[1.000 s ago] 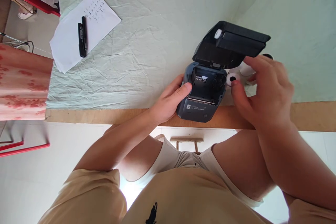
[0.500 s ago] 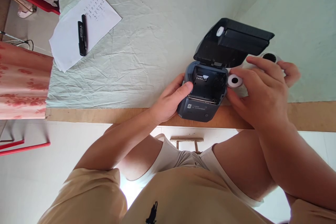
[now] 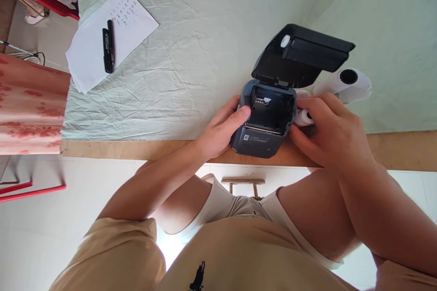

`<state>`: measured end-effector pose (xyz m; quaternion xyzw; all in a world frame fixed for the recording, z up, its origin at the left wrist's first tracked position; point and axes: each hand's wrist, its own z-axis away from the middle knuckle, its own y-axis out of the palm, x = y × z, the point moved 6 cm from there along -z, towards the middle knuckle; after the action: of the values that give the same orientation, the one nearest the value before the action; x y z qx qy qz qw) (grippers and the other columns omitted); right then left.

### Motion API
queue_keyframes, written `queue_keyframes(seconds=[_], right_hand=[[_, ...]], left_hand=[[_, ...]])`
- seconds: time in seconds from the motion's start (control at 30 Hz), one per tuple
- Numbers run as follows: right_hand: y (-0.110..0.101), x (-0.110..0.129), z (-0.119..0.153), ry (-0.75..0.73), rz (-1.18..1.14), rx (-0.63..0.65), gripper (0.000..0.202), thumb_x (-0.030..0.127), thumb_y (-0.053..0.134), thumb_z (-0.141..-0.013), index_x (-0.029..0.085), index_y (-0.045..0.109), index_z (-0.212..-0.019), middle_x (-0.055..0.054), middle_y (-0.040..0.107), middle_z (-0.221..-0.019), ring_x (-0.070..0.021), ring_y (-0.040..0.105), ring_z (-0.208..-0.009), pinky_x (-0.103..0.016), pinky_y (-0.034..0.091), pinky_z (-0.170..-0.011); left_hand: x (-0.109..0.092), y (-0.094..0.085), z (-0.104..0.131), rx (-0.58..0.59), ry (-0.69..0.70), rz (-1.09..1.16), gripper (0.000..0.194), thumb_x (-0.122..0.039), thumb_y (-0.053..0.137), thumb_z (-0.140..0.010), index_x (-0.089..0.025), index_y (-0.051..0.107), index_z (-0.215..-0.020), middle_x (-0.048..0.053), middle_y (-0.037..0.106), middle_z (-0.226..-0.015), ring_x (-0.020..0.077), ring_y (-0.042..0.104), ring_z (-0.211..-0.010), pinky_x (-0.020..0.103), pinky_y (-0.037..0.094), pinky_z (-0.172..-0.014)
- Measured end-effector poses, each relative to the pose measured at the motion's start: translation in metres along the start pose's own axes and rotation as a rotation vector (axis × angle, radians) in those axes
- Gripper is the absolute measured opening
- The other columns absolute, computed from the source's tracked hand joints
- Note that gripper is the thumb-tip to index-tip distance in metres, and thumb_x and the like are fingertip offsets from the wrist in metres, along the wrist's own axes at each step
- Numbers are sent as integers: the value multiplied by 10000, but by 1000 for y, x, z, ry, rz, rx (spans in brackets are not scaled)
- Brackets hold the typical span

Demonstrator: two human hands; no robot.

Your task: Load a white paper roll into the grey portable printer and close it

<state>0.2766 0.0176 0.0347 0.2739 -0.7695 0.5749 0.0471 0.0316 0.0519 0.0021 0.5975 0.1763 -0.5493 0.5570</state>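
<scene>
Blue-black boxy plastic printer, hinged black lid up, sits at the brown wooden table edge, left hand clamped on its side, likely to steady it, right hand fingers narrowed around a small white paper roll just past that edge, actual grip can't tell.

The printer is held at the table's near edge, well right of the near left corner, its raised lid tilted toward the far side. Just beside its right side, the small paper roll is held by the right hand. Farther back and right, a larger paper roll is laid. Toward the left edge, a marker and a pen are laid on paper sheets.
</scene>
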Motion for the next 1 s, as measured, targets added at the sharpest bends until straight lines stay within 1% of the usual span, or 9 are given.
queue_keyframes(seconds=[0.07, 0.17, 0.33, 0.5, 0.57, 0.73, 0.8, 0.9, 1.0], right_hand=[[-2, 0, -1, -12, -18, -2, 290, 381, 727, -1121, 344, 828, -1391, -79, 843, -1201, -291, 839, -971, -391, 605, -705], [-3, -1, 0, -8, -26, -9, 284, 404, 702, -1132, 344, 823, -1382, -82, 839, -1205, -300, 833, -978, -412, 632, -732], [1, 3, 4, 28, -27, -76, 371, 276, 670, -1068, 364, 782, -1411, -84, 873, -1231, -302, 827, -966, -442, 654, -791], [3, -2, 0, 32, -63, 2, 376, 430, 718, -1107, 333, 822, -1455, -106, 851, -1233, -320, 840, -1028, -444, 664, -787], [0, -8, -1, 76, -91, 8, 410, 439, 751, -1085, 335, 797, -1480, -99, 876, -1247, -321, 841, -1015, -435, 658, -784], [5, -4, 2, 95, -81, 1, 480, 264, 702, -987, 378, 776, -1447, -52, 881, -1140, -267, 741, -756, -430, 618, -716], [7, -1, 2, 73, -69, -20, 464, 275, 696, -992, 357, 789, -1439, -86, 870, -1188, -296, 789, -849, -463, 651, -765], [6, -2, 2, 62, -60, -44, 423, 346, 689, -1078, 359, 790, -1489, -125, 858, -1309, -367, 857, -1103, -532, 706, -905], [4, -5, 4, 40, -56, -34, 515, 301, 676, -1072, 381, 762, -1573, -112, 856, -1333, -374, 857, -1167, -549, 717, -961]], left_hand=[[0, 0, 0, -7, -6, 10, 708, -791, 1112, -909, -236, 847, -1257, 79, 944, -1193, 294, 894, -1066, 374, 696, -867], [0, 0, 0, 7, -2, 10, 689, -790, 1104, -920, -237, 844, -1239, 88, 953, -1219, 298, 897, -1083, 364, 681, -845], [0, 0, 0, 25, 3, -15, 706, -830, 1069, -944, -247, 838, -1267, 109, 963, -1314, 335, 917, -1187, 400, 709, -918], [0, 0, 0, 21, 10, -28, 695, -839, 1057, -955, -243, 830, -1230, 111, 966, -1326, 337, 917, -1196, 402, 708, -930], [0, 0, 0, 22, 7, -20, 696, -824, 1068, -951, -237, 832, -1241, 113, 965, -1329, 333, 916, -1196, 393, 705, -923], [0, 0, -1, 17, 17, -5, 668, -808, 1073, -952, -242, 836, -1216, 102, 960, -1295, 300, 898, -1131, 380, 698, -899], [0, 0, 0, 19, 16, -15, 672, -829, 1067, -947, -248, 828, -1188, 98, 959, -1283, 305, 896, -1127, 385, 694, -895], [0, 0, 0, 26, 9, -19, 680, -831, 1062, -954, -246, 830, -1213, 104, 960, -1305, 327, 906, -1177, 394, 697, -914], [-1, 0, 0, 30, 18, -2, 688, -812, 1076, -951, -239, 843, -1254, 104, 962, -1297, 318, 907, -1162, 382, 700, -903]])
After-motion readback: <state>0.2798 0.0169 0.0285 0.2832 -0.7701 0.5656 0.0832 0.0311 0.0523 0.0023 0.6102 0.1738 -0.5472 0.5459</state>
